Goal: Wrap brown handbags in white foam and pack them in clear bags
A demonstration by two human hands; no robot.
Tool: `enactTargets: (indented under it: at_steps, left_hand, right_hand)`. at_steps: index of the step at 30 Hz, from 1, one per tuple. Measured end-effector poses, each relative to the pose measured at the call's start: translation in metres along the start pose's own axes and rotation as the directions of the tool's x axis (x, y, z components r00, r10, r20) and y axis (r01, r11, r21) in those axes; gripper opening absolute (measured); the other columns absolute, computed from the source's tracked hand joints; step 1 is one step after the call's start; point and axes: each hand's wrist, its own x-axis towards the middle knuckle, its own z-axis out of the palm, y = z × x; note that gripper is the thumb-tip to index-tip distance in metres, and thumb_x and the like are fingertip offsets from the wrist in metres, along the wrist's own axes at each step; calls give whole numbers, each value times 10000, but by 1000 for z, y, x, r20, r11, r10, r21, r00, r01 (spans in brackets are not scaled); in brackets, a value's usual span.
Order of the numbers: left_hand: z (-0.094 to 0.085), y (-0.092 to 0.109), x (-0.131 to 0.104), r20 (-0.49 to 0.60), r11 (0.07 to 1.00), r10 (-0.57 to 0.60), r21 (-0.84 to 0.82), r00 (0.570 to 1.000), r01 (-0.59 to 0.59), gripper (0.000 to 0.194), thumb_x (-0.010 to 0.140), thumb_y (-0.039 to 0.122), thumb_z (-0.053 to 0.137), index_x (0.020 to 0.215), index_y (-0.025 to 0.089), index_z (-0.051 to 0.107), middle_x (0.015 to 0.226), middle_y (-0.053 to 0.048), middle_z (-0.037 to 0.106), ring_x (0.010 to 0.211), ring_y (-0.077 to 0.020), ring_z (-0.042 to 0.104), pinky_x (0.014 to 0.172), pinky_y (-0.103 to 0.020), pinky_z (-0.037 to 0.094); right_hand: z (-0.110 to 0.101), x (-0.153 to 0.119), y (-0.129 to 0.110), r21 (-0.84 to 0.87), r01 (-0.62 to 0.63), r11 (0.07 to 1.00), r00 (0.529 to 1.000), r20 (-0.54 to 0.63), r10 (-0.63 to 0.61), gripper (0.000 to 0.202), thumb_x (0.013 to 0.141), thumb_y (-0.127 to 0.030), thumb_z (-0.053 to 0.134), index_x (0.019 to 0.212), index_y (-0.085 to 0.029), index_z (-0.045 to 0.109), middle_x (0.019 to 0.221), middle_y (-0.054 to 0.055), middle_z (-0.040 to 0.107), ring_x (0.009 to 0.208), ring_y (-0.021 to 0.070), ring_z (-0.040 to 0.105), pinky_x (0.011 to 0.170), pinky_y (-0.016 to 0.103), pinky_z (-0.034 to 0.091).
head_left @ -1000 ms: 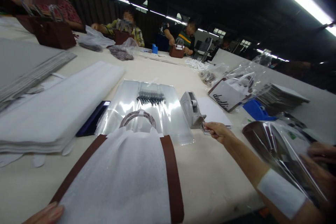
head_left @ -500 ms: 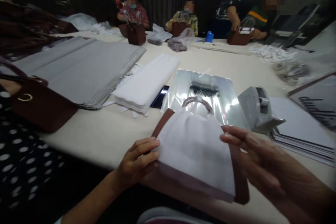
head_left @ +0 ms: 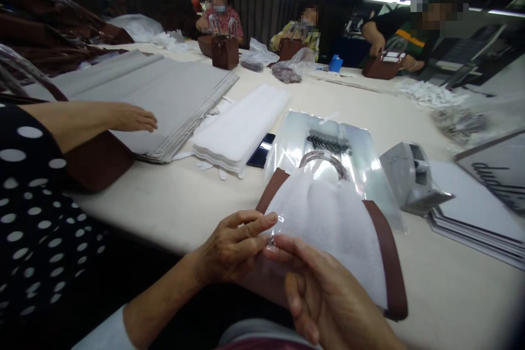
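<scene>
A brown handbag point(head_left: 392, 262) lies on the table in front of me, its front covered by a white soft sheet point(head_left: 324, 219). Its arched handle point(head_left: 324, 158), wrapped in clear film, points away from me. Over the bag's left part, a small piece of clear tape point(head_left: 274, 235) glints between my fingertips. My left hand point(head_left: 235, 246) pinches it from the left. From the right, my right hand point(head_left: 324, 287) meets it with its fingertips, the other fingers loosely curled. Behind the bag lie clear plastic sleeves point(head_left: 291, 131) with dark lettering.
A grey tape dispenser point(head_left: 412, 175) stands right, beside stacked white boards point(head_left: 471, 202). White sheets point(head_left: 241, 126), a phone point(head_left: 261, 150) and grey sheets point(head_left: 172, 87) lie left. A co-worker's hand point(head_left: 131, 117) rests over the grey stack, near another brown bag point(head_left: 100, 164). Several people work opposite.
My hands have left the bag's sides and come together over its left part, with tape between them. The co-worker's arm at left now reaches over the grey sheets.
</scene>
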Motion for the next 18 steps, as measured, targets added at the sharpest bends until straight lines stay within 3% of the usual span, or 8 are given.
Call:
enactTargets:
  at_steps: [5,12,16,18]
  left_hand:
    - [-8,-5,12,146,999,28,-44,989,-21,216,745,71,455,923,105,573,1200,-99,564,952,-182,540,884,-358,455]
    - [-9,-9,10,134,991,6,-133,991,13,213,766,73,438,951,116,534,1174,-105,579,952,-174,544,879,-360,436]
    - [-6,-8,12,122,967,-101,-219,987,126,230,875,207,373,1065,133,480,1125,-108,602,941,-175,543,848,-368,442]
    - [-1,-5,13,72,969,-149,-188,986,160,222,882,232,427,1079,147,482,1074,-93,625,915,-168,541,822,-353,444]
  right_hand:
    - [-2,4,5,57,-37,998,999,-7,37,430,748,-450,597,1016,-119,538,1082,140,575,440,66,507,294,156,373]
    - [3,-1,31,113,105,988,993,-72,-97,584,689,-498,664,1118,-184,424,1169,155,530,551,96,563,411,209,459]
    - [2,3,39,122,157,980,986,-84,-147,499,699,-499,656,1027,-194,437,1093,123,573,550,90,552,430,216,468]
    - [-1,5,40,118,177,977,983,-75,-169,438,710,-491,649,959,-190,451,1069,106,584,568,91,552,440,211,469]
